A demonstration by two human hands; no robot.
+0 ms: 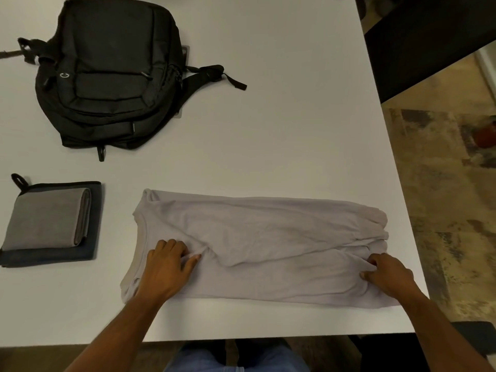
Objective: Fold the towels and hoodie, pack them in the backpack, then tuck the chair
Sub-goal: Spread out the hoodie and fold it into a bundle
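Looking down from the head camera, blue jeans point(236, 358) are seen at the very bottom, just under the near edge of the white table point(281, 116). A dark chair part point(472, 336) is seen at the bottom right, beside the table corner.

Next, two bare arms are stretched out over the table edge. The pale lilac hoodie point(268, 237) is laid flat and folded into a long shape near the front edge, with its right end close to the table's right side. The left hand point(166, 267) is placed on the hoodie's left part, and a small fold of cloth is pinched between its thumb and curled fingers. The right hand point(386, 272) is placed on the right part, and a bunch of cloth is gripped in its curled fingers.

To the left of the hoodie, well apart from it, a folded grey towel point(48, 221) is stacked on a folded dark blue towel point(53, 257). A black loop is seen at the far left corner of the stack.

Farther back on the left, the black backpack point(112, 73) is laid flat with its zips closed and its straps spread out at both sides.

Past the table's right side, a patterned carpet point(442, 197) is seen, and a dark table top point(429, 41) at the far right.
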